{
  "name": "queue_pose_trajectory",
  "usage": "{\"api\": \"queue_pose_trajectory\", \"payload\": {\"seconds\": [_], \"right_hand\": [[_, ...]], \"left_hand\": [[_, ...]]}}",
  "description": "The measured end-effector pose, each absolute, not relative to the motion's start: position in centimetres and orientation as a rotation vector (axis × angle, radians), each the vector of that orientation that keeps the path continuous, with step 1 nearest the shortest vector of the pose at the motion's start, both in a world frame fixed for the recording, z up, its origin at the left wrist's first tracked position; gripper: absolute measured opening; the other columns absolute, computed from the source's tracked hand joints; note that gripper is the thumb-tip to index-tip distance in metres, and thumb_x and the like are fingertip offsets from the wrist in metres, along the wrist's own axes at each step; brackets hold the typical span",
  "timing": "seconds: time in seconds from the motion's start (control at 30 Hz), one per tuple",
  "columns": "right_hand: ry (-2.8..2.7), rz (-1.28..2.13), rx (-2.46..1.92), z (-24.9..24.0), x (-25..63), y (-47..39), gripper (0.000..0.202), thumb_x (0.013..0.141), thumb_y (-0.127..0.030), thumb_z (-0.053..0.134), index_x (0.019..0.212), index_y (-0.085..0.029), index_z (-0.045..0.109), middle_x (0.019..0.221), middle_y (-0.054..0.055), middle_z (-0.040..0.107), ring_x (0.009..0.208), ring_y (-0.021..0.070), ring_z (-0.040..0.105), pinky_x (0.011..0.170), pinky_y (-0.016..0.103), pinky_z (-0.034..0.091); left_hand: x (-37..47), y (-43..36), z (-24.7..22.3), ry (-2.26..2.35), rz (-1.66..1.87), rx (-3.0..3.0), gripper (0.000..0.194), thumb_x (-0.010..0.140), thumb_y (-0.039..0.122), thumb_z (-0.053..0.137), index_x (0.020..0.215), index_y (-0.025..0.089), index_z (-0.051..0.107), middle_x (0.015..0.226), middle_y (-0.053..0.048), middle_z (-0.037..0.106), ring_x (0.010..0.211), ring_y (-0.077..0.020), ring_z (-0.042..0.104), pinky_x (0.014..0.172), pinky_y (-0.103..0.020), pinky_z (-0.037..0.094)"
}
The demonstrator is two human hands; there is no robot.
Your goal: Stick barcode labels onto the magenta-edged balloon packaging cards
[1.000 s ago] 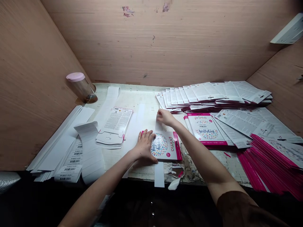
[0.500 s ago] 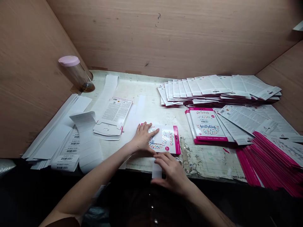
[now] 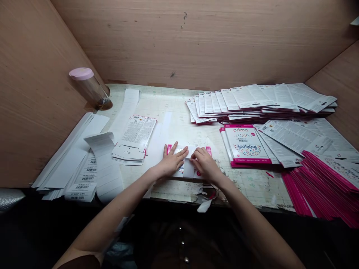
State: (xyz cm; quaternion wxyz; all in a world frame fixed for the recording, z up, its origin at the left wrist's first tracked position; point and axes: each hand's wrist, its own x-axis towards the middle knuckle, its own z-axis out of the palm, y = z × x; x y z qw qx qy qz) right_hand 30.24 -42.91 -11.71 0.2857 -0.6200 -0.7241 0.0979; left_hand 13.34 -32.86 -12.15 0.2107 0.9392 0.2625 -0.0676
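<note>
A white and pink "prima" balloon packet (image 3: 180, 172) lies sideways on the table in front of me, partly covered by my hands. My left hand (image 3: 170, 164) rests flat on its left part, fingers spread. Over the packet's middle, my right hand (image 3: 206, 164) pinches the upper edge of a small whitish sticker (image 3: 189, 169) between thumb and fingers. The sticker's lower part lies against the packet; how much of it is stuck down I cannot tell.
Left: a roll of barcode labels (image 3: 82, 186), white backing strips (image 3: 64, 153), a packet stack (image 3: 134, 140) back side up, and a pink-lidded clear jar (image 3: 92, 89). Right: front-up packets (image 3: 246, 145), back-up rows (image 3: 238, 101) and a pink-edged fan (image 3: 316, 186). Scraps (image 3: 204, 205) hang at the edge.
My right hand has moved up from the table's front edge onto the packet, bringing the whitish piece with it. My left hand still presses on the packet. White scraps now show at the edge.
</note>
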Motion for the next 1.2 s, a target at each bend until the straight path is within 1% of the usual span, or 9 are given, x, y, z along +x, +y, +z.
{"api": "queue_pose_trajectory", "payload": {"seconds": [0.27, 0.37, 0.43, 0.53, 0.63, 0.8, 0.97, 1.07, 1.2], "right_hand": [[-1.836, 0.399, -1.773, -14.5, 30.1, -41.4, 0.01, 0.09, -0.019, 0.053, 0.081, -0.021, 0.052, 0.095, 0.007, 0.054, 0.089, 0.0228, 0.048, 0.081, 0.038, 0.044], [-1.804, 0.415, -1.764, -14.9, 30.0, -41.6, 0.01, 0.091, -0.019, 0.05, 0.081, -0.021, 0.051, 0.096, 0.008, 0.052, 0.091, 0.0229, 0.048, 0.082, 0.039, 0.044], [-1.795, 0.409, -1.761, -15.1, 30.2, -41.6, 0.009, 0.09, -0.018, 0.05, 0.081, -0.021, 0.051, 0.096, 0.008, 0.052, 0.092, 0.0236, 0.048, 0.083, 0.039, 0.044], [-1.747, 0.37, -1.787, -14.6, 30.2, -41.7, 0.007, 0.086, -0.018, 0.055, 0.081, -0.02, 0.051, 0.091, 0.008, 0.052, 0.088, 0.0244, 0.048, 0.08, 0.04, 0.044], [-1.675, 0.199, -1.74, -12.2, 28.5, -42.3, 0.007, 0.085, -0.019, 0.058, 0.092, -0.017, 0.056, 0.091, 0.009, 0.052, 0.088, 0.0257, 0.048, 0.08, 0.043, 0.043], [-2.089, 0.331, -1.038, -7.6, 21.3, -45.1, 0.026, 0.089, -0.03, 0.06, 0.115, -0.025, 0.062, 0.105, 0.007, 0.057, 0.099, 0.0244, 0.048, 0.088, 0.041, 0.041], [-2.176, 0.266, -0.961, -8.8, 15.6, -46.8, 0.044, 0.088, -0.031, 0.062, 0.132, -0.026, 0.055, 0.118, 0.01, 0.058, 0.108, 0.0279, 0.043, 0.09, 0.044, 0.037], [-2.139, 0.224, -0.875, -10.1, 14.7, -47.5, 0.033, 0.092, -0.024, 0.056, 0.125, -0.03, 0.06, 0.12, 0.006, 0.06, 0.109, 0.0244, 0.044, 0.091, 0.042, 0.035], [-2.064, 0.19, -0.757, -11.0, 14.7, -49.4, 0.013, 0.091, -0.016, 0.057, 0.097, -0.021, 0.067, 0.103, 0.002, 0.068, 0.101, 0.0188, 0.05, 0.088, 0.038, 0.036]], "left_hand": [[13.3, -32.3, -12.3, 0.659, -0.073, 2.561, 0.05, 0.095, 0.018, 0.032, 0.143, 0.031, 0.041, 0.154, 0.0, 0.037, 0.149, -0.0255, 0.014, 0.113, -0.066, -0.005], [13.3, -32.4, -12.1, 0.645, -0.037, 2.531, 0.046, 0.096, 0.031, 0.039, 0.141, 0.029, 0.043, 0.153, -0.002, 0.038, 0.148, -0.0271, 0.016, 0.113, -0.068, -0.005], [13.4, -32.5, -12.1, 0.653, -0.004, 2.518, 0.052, 0.092, 0.041, 0.049, 0.142, 0.028, 0.042, 0.152, -0.004, 0.04, 0.148, -0.0288, 0.018, 0.112, -0.068, -0.005], [13.5, -32.7, -12.2, 0.732, 0.022, 2.501, 0.07, 0.084, 0.043, 0.061, 0.147, 0.024, 0.034, 0.152, -0.01, 0.041, 0.147, -0.0286, 0.021, 0.115, -0.064, -0.004], [13.8, -32.8, -12.0, 0.764, -0.019, 2.488, 0.077, 0.083, 0.042, 0.062, 0.15, 0.024, 0.027, 0.155, -0.01, 0.036, 0.147, -0.0279, 0.02, 0.116, -0.061, -0.003], [13.8, -32.6, -11.7, 0.768, -0.103, 2.444, 0.073, 0.085, 0.038, 0.06, 0.149, 0.025, 0.028, 0.155, -0.006, 0.037, 0.149, -0.025, 0.014, 0.117, -0.057, -0.006], [13.6, -32.6, -11.8, 0.764, -0.018, 2.424, 0.08, 0.079, 0.04, 0.068, 0.147, 0.02, 0.032, 0.153, -0.012, 0.038, 0.148, -0.0283, 0.018, 0.117, -0.057, -0.005], [13.6, -32.6, -11.9, 0.748, -0.006, 2.409, 0.079, 0.079, 0.039, 0.068, 0.147, 0.022, 0.032, 0.154, -0.01, 0.038, 0.148, -0.0272, 0.019, 0.117, -0.056, -0.006], [13.5, -32.6, -11.9, 0.764, -0.004, 2.4, 0.078, 0.08, 0.04, 0.068, 0.147, 0.024, 0.032, 0.154, -0.01, 0.038, 0.148, -0.028, 0.019, 0.117, -0.057, -0.005]]}}
